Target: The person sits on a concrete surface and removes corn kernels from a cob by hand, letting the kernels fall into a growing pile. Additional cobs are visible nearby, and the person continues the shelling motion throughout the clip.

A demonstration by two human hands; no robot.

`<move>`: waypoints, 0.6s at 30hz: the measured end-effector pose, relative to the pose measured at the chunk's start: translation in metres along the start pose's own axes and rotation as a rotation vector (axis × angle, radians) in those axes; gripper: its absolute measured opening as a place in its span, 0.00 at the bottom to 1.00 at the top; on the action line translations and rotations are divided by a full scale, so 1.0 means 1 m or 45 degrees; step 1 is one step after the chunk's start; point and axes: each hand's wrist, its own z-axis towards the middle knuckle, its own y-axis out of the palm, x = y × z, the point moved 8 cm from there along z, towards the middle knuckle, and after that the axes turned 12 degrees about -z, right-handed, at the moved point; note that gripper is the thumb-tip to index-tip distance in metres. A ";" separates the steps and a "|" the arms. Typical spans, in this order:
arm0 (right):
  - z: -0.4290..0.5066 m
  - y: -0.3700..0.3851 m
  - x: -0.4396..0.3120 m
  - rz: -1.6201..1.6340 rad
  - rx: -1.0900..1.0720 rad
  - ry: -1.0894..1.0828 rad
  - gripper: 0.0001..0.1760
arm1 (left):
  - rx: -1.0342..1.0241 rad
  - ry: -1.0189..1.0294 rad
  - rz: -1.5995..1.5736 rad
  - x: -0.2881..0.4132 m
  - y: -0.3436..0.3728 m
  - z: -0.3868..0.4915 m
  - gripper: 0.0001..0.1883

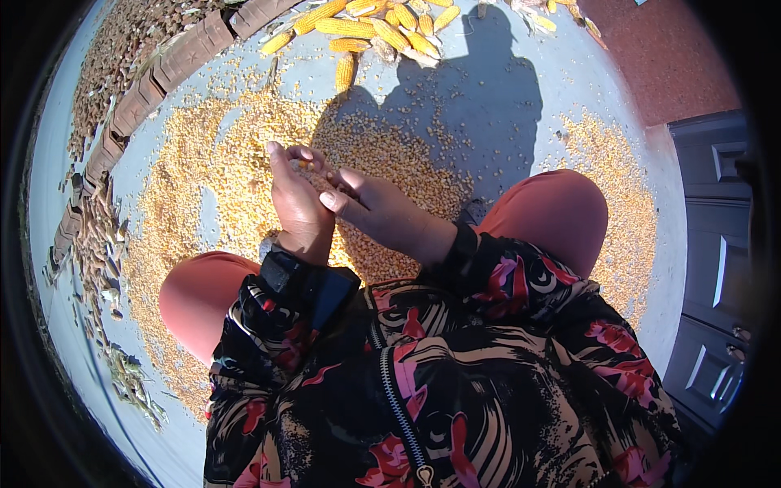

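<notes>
Both hands meet over a spread of loose corn kernels on the pale ground. My left hand is upright with its palm turned inward, fingers curled around a reddish-brown corn cob. From the other side, my right hand grips the same cob, its thumb pointing towards the left palm. A few kernels show near the left fingertips. Part of the cob is hidden by the fingers. Beyond the hands, several yellow ears of corn lie in a heap.
A curved row of bricks runs along the left, with many bare cobs beyond it. Dry husks lie at the lower left. More kernels spread at the right, near a dark panelled door. My knees flank the hands.
</notes>
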 end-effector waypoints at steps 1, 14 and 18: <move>-0.001 -0.001 0.000 0.009 0.014 0.002 0.25 | -0.026 -0.001 -0.013 -0.003 -0.003 0.002 0.23; -0.001 -0.005 0.006 -0.446 -0.066 0.111 0.22 | 0.095 0.004 -0.100 0.001 -0.013 0.008 0.22; -0.001 -0.003 -0.002 -0.217 0.063 -0.037 0.20 | 0.007 0.024 -0.176 0.003 -0.011 0.011 0.22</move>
